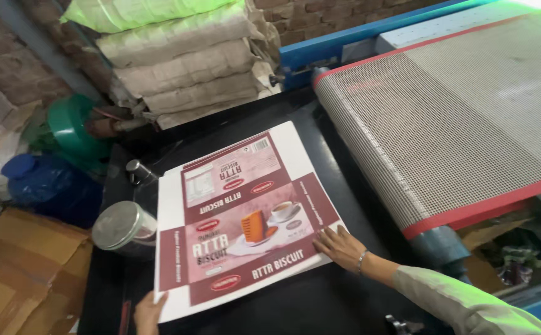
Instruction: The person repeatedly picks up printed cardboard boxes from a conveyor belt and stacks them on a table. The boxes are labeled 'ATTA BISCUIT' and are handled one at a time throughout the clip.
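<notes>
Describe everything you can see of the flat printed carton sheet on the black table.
The carton sheet is an unfolded box blank of thin white card, printed in maroon and pink panels with a picture of biscuits and a cup on a saucer. It lies flat, printed side up, turned at an angle on the black table, beside the mesh conveyor belt. White flaps border its edges. The right hand presses flat on its near right corner; the left hand grips its near left corner. A round metal tin sits by its left edge.

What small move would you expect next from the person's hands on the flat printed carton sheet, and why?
Probably sliding the carton sheet toward the mesh conveyor belt. The right hand lies flat on its near right corner, the left hand grips its bottom left edge, and the sheet lies unfolded on the black table beside the belt.
</notes>
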